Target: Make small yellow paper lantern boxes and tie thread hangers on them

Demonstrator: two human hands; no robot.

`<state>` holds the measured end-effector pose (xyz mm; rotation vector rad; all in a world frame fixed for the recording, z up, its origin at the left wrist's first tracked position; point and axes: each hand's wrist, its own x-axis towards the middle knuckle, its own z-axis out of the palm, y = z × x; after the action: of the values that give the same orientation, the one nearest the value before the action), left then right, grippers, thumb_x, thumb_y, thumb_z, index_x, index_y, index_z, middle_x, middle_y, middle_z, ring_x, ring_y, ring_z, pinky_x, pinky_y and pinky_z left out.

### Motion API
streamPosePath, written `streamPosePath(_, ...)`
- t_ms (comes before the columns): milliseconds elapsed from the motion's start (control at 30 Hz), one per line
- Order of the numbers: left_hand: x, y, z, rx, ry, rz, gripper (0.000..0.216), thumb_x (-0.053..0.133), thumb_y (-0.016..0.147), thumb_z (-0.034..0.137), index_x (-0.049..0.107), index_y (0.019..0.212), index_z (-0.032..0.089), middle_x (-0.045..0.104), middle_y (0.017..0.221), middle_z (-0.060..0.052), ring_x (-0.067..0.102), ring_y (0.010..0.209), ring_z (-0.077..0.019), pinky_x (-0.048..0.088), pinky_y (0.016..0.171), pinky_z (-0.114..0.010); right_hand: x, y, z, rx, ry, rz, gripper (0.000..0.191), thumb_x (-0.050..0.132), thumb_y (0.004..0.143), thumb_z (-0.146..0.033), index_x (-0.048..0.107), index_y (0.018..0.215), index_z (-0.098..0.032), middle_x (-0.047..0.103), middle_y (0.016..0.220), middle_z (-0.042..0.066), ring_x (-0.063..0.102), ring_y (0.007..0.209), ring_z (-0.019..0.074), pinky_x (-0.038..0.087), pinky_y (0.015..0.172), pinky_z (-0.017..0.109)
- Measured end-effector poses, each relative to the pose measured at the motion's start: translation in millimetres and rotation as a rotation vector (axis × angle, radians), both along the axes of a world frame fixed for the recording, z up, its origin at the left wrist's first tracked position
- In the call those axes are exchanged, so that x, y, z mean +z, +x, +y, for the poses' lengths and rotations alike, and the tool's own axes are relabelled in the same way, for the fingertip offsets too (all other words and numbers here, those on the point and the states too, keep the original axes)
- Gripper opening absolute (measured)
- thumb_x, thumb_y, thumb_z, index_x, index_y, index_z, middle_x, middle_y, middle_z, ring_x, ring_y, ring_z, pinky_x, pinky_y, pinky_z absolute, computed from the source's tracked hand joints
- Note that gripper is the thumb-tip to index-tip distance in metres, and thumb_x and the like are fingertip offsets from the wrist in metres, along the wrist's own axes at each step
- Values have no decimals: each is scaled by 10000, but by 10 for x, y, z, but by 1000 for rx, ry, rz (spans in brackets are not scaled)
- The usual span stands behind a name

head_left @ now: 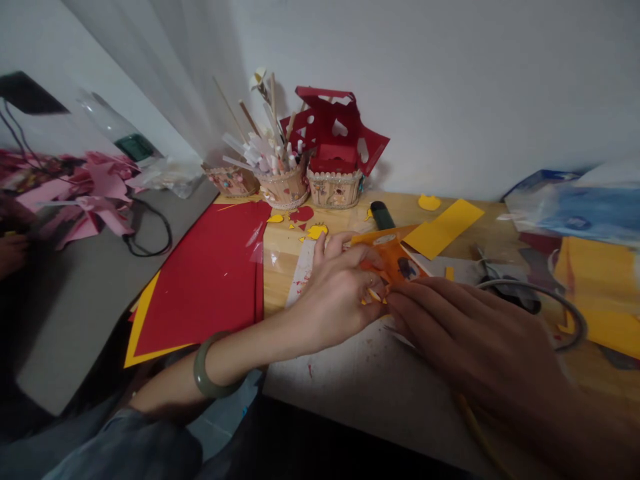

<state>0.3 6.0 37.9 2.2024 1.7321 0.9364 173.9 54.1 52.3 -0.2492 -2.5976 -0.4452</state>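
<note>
Left hand, right hand pinch orange paper, lengthwise left-right

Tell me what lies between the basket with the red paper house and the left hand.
In the head view, red scraps and yellow scraps lie on the wooden table between basket and left hand.

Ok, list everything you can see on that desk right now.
orange paper: one, orange, centre front
red sheet: one, red, left of the hands
yellow strip: one, yellow, behind the orange paper
baskets: three, tan, by the wall
red cut-out: one, red, in the right basket
pink paper shapes: several, pink, far left
bangle: one, green, left wrist
left hand: one, pinching the orange paper
right hand: one, fingers at its near edge
</note>
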Motion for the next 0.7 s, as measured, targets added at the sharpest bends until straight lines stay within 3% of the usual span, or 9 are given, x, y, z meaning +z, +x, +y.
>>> streamPosePath(433, 14, 5, -1, 2, -22, -10, 88, 690, 745, 234, 670, 674, 186, 653, 1003, -41, 428, 1022, -265, 289, 975, -519, -75, -28, 57, -51, 19, 51, 216, 465, 876, -114, 658, 791, -165, 710, 763, 62, 626, 682, 199, 457, 574, 316)
streamPosePath(600, 12, -3, -10, 5, -31, -31, 180, 682, 758, 332, 666, 642, 195, 652, 964, -42, 448, 1029, -267, 256, 983, -529, -82, 37, 150, -206, -137, 139, 105, 517, 852, -173, 609, 805, -190, 699, 801, 70, 646, 722, 215, 440, 567, 319)
streamPosePath(700, 6, -15, -24, 10, -29, -27, 154, 691, 743, 291, 660, 630, 192, 643, 976, -38, 450, 1038, -270, 245, 985, -540, -34, 165, 283, -373, -212, 200, 108, 499, 854, -199, 578, 781, -209, 695, 793, 72, 656, 725, 239, 437, 554, 332)
